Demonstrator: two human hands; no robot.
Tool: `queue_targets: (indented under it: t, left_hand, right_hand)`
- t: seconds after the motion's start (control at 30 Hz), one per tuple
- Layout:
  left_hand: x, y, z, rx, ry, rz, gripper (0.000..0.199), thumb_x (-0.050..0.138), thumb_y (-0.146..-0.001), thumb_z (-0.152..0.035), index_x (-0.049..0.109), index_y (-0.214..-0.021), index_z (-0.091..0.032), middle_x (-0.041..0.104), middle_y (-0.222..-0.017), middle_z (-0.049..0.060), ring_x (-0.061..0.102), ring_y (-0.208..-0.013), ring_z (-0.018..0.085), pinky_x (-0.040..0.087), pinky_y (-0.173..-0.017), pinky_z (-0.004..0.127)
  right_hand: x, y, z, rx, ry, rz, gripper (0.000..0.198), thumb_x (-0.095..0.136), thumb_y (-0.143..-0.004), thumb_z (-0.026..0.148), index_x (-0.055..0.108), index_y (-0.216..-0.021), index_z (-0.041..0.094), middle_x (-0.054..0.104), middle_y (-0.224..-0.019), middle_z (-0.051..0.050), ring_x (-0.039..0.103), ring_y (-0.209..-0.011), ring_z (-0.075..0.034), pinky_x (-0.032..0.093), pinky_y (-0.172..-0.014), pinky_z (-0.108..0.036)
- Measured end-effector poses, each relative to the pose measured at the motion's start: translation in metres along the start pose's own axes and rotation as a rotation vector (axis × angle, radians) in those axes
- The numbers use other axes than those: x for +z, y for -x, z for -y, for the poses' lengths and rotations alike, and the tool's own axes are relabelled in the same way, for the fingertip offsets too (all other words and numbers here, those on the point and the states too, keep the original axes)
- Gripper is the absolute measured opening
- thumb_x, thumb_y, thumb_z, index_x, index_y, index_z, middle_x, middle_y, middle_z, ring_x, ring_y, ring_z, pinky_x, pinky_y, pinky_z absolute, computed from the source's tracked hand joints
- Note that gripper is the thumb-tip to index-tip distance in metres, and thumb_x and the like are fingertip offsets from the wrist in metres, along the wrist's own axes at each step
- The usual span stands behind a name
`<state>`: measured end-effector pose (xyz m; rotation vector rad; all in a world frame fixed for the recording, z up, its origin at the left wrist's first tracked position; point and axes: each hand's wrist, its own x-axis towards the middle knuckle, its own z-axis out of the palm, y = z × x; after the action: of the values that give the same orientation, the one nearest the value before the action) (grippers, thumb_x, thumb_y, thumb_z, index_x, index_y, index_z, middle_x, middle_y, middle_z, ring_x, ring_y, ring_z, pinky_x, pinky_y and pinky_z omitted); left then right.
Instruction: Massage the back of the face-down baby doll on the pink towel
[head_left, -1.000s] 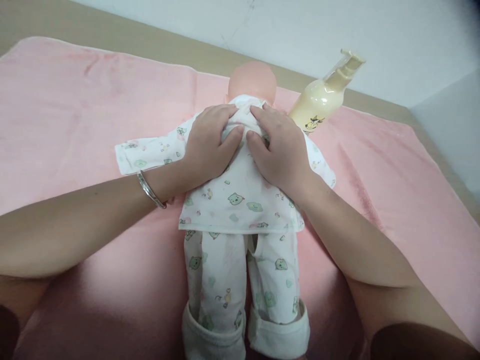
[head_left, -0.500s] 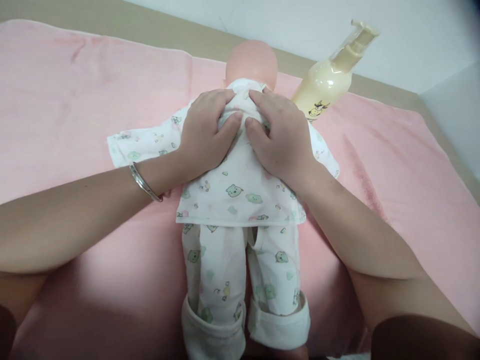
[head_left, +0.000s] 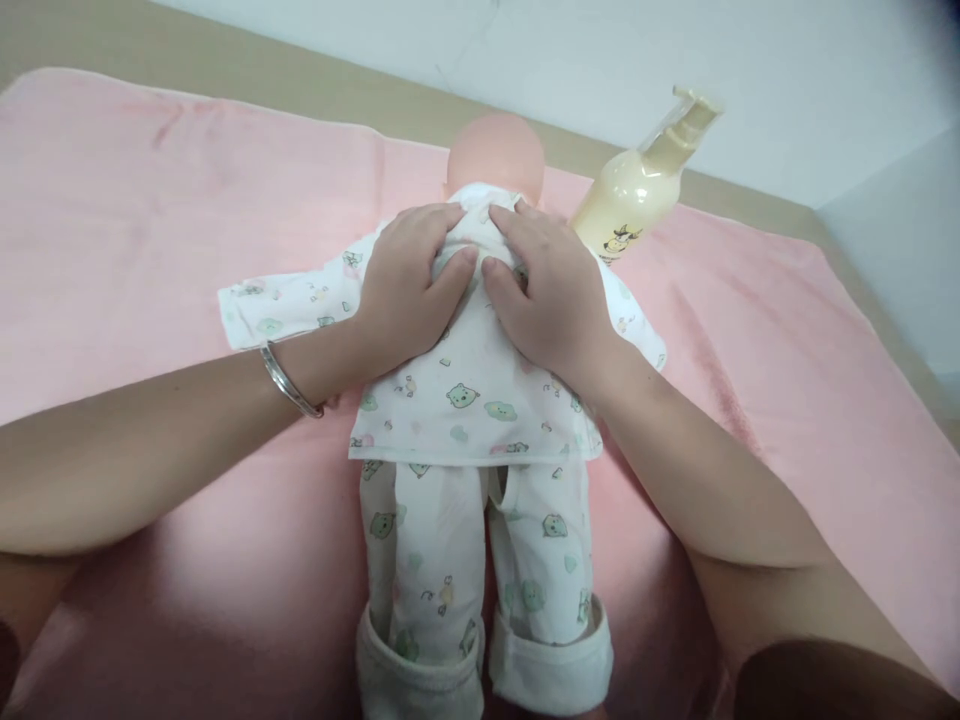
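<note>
A baby doll (head_left: 496,155) lies face down, the back of its smooth head toward the wall. It wears a white printed top (head_left: 465,425) and matching trousers (head_left: 442,550) with rolled cuffs. My left hand (head_left: 412,280) rests flat on the left side of the doll's upper back, thumb angled inward. On the other side, my right hand (head_left: 551,290) lies flat in the same way, its fingers reaching toward the neck. The two thumbs nearly meet over the spine, a small gap between them. A silver bangle (head_left: 289,380) circles my left wrist.
Under the doll spreads a pink blanket (head_left: 135,210) on a tan surface (head_left: 300,75). A pale yellow pump bottle (head_left: 634,195) stands just beyond my right hand, beside the doll's head. A white wall (head_left: 570,60) rises behind.
The whole scene sits slightly lower and further left in the view, as the camera has shifted. Both hands keep their place on the doll's back.
</note>
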<state>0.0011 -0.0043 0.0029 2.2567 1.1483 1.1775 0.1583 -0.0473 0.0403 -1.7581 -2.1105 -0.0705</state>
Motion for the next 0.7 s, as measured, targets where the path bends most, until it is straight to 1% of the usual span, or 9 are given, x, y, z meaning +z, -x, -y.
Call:
queue_targets:
  t: [0.1,0.2,0.3,0.4,0.5,0.6,0.7]
  left_hand:
    - [-0.001,0.003,-0.002,0.052,-0.029,0.014,0.036,0.038,-0.100,-0.034,0.061,-0.126,-0.026,0.063,-0.138,0.003,0.054,-0.133,0.025,0.041,-0.119,0.047]
    - [-0.001,0.003,-0.003,0.079,-0.047,0.020,0.039,0.033,-0.101,-0.032,0.061,-0.128,-0.024,0.062,-0.140,0.003,0.052,-0.136,0.023,0.039,-0.121,0.046]
    - [-0.001,0.001,-0.001,0.030,-0.047,0.045,0.043,0.036,-0.099,-0.033,0.058,-0.133,-0.021,0.058,-0.146,0.006,0.048,-0.141,0.025,0.035,-0.124,0.048]
    - [-0.002,-0.002,0.000,-0.012,-0.066,0.087,0.050,0.037,-0.096,-0.033,0.054,-0.138,-0.014,0.052,-0.150,0.013,0.042,-0.145,0.029,0.031,-0.125,0.052]
    - [-0.004,-0.003,-0.001,0.008,-0.084,0.107,0.052,0.035,-0.095,-0.031,0.053,-0.138,-0.010,0.052,-0.149,0.016,0.043,-0.144,0.031,0.032,-0.123,0.055]
    - [-0.005,-0.003,-0.002,0.042,-0.089,0.103,0.052,0.034,-0.095,-0.031,0.054,-0.137,-0.008,0.054,-0.147,0.018,0.047,-0.141,0.030,0.036,-0.121,0.053]
    - [-0.004,-0.002,0.000,0.058,-0.093,0.086,0.051,0.034,-0.094,-0.031,0.055,-0.135,-0.009,0.056,-0.145,0.017,0.049,-0.139,0.029,0.037,-0.121,0.053]
  right_hand:
    - [0.002,-0.004,-0.008,-0.062,-0.026,0.028,0.051,0.043,-0.096,0.035,0.046,-0.144,0.022,0.049,-0.152,-0.012,0.039,-0.147,-0.033,0.036,-0.119,-0.059]
    - [0.001,-0.007,-0.011,-0.089,-0.024,0.066,0.055,0.045,-0.094,0.035,0.044,-0.146,0.017,0.045,-0.155,-0.016,0.037,-0.148,-0.034,0.034,-0.119,-0.060]
    - [-0.002,-0.005,-0.005,-0.068,-0.006,0.068,0.056,0.043,-0.095,0.035,0.043,-0.146,0.013,0.044,-0.155,-0.020,0.037,-0.148,-0.036,0.035,-0.119,-0.061]
    - [-0.004,0.000,0.003,-0.043,0.028,0.050,0.057,0.040,-0.096,0.034,0.043,-0.147,0.008,0.045,-0.154,-0.022,0.038,-0.147,-0.036,0.034,-0.119,-0.061]
    - [-0.004,0.004,0.008,-0.025,0.049,0.044,0.058,0.037,-0.098,0.035,0.044,-0.146,0.003,0.048,-0.151,-0.024,0.040,-0.147,-0.036,0.035,-0.120,-0.057]
    - [-0.004,0.005,0.010,-0.024,0.053,0.020,0.056,0.036,-0.099,0.036,0.046,-0.145,0.006,0.049,-0.151,-0.023,0.042,-0.145,-0.036,0.037,-0.118,-0.057]
    - [-0.003,0.005,0.011,-0.029,0.056,0.014,0.057,0.036,-0.099,0.035,0.046,-0.145,0.003,0.048,-0.151,-0.025,0.043,-0.145,-0.037,0.038,-0.118,-0.058]
